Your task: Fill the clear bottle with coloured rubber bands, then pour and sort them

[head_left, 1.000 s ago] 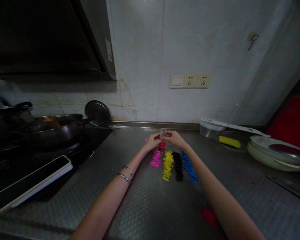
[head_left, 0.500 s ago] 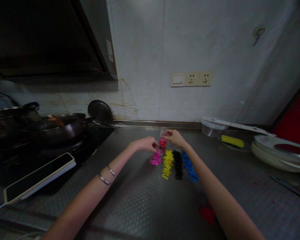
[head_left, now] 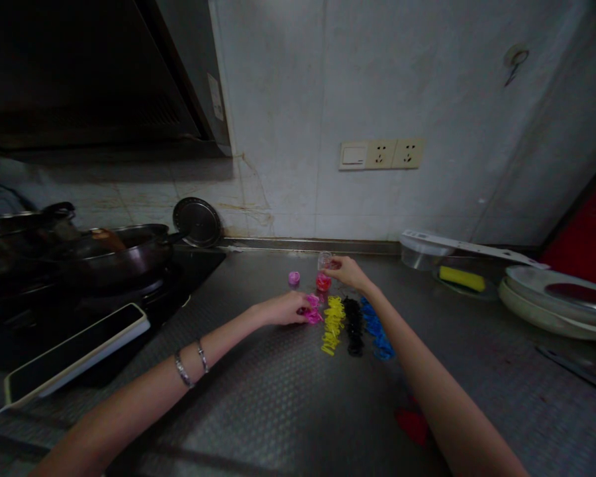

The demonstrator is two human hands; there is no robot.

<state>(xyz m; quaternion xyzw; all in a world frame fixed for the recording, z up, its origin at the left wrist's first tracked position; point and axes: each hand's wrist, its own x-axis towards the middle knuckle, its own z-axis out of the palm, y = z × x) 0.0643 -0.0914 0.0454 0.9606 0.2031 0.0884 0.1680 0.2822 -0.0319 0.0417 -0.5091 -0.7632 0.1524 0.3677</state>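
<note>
My left hand point(head_left: 289, 309) is down at a small heap of pink rubber bands point(head_left: 313, 310), its fingertips closed on the heap's left side. My right hand point(head_left: 345, 269) grips a small clear container point(head_left: 324, 260) by its side; red and pink bits show in its lower part. Just right of the pink heap lie a row of yellow rubber bands point(head_left: 333, 324), a row of black rubber bands point(head_left: 353, 328) and a row of blue ones point(head_left: 377, 329), partly covered by my right forearm. Behind my left hand sits a small round pink item point(head_left: 294, 277), too small to identify.
A phone-like slab point(head_left: 77, 351) rests at the left beside the stove, where a pan point(head_left: 124, 255) stands. Stacked bowls point(head_left: 556, 305), a yellow sponge point(head_left: 461, 279) and a clear tub point(head_left: 424, 254) are at the right. Something red point(head_left: 411, 424) lies near my right forearm.
My left hand has come down and closer to me onto the pink bands, uncovering the small round pink item behind it. The right hand stays at the clear container.
</note>
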